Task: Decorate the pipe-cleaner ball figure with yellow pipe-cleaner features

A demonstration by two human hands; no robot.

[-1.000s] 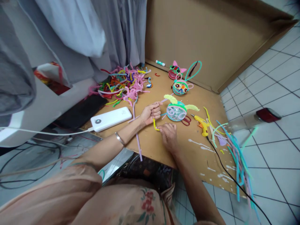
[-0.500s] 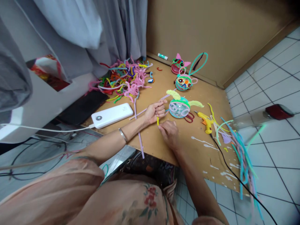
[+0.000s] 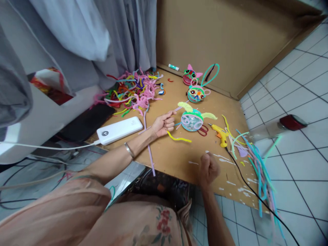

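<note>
A brown cardboard sheet (image 3: 179, 160) lies flat on the tiled floor (image 3: 302, 160) as a work surface, its far flap standing up like a backstop, so loose pieces stay gathered on it. At far left sits a tangled heap of pipe cleaners (image 3: 133, 90); a straighter bundle (image 3: 258, 167) trails off the right edge beside the yellow glue gun (image 3: 219, 134), whose black cord runs off the near right. The white power bank (image 3: 119, 130) lies left of the left hand (image 3: 162, 123), which is curled closed — its fingers pinching one end of a yellow pipe cleaner (image 3: 179, 138) that stretches right across the cardboard, just short of the round craft ball (image 3: 192, 120) with fuzzy yellow ears. The right hand (image 3: 209, 168) hovers near the front edge in a loose fist, apparently holding nothing — though its palm side is hidden. Two finished animal faces (image 3: 196, 94) rest farther back. A blurred red-capped object (image 3: 292, 122) on the tiles cannot be identified.
</note>
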